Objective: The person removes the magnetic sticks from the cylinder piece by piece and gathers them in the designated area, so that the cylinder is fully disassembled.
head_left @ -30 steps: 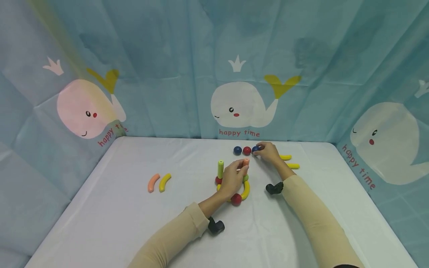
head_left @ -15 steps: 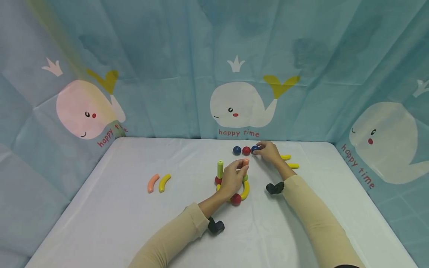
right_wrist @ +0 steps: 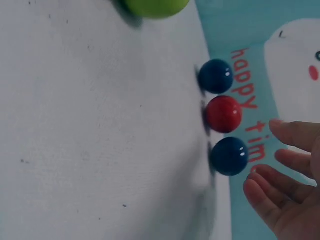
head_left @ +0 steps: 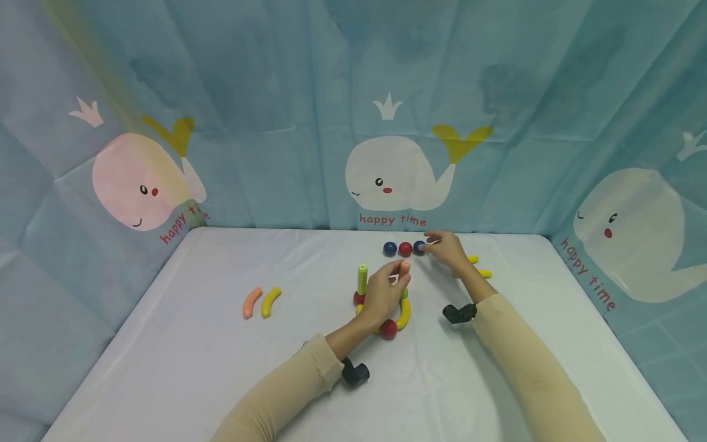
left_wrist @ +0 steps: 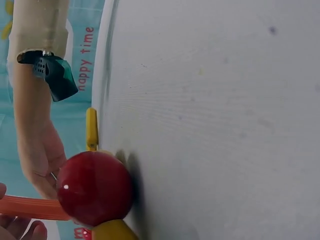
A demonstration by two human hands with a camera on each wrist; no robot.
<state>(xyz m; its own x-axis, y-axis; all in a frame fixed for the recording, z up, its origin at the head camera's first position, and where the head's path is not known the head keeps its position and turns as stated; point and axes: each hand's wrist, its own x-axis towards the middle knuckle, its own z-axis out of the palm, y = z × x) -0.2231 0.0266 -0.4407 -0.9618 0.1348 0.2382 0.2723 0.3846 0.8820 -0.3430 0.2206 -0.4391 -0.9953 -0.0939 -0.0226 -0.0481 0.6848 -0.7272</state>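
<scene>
My left hand (head_left: pixel 382 296) pinches an upright orange stick (head_left: pixel 405 269) over a small ball-and-stick structure. In that structure are a red ball (head_left: pixel 388 329) at the front, a curved yellow stick (head_left: pixel 404 314) and an upright green stick (head_left: pixel 361 280) on another red ball (head_left: pixel 359 299). The left hand hides part of it. My right hand (head_left: pixel 448 250) is beside the right-hand blue ball (head_left: pixel 419 248) at the back. In the right wrist view its fingers (right_wrist: pixel 260 197) are spread, just off that blue ball (right_wrist: pixel 229 156).
A red ball (head_left: pixel 405 249) and another blue ball (head_left: pixel 390 248) complete the row at the table's back. Yellow sticks (head_left: pixel 485 274) lie behind the right forearm. At the left lie a curved orange stick (head_left: pixel 252 303) and a curved yellow one (head_left: pixel 271 302). A curtain (head_left: pixel 265 178) rises behind.
My right hand has opened its fingers off the blue ball and shifted slightly right. The ball stays in the row. My left hand keeps its hold on the orange stick.
</scene>
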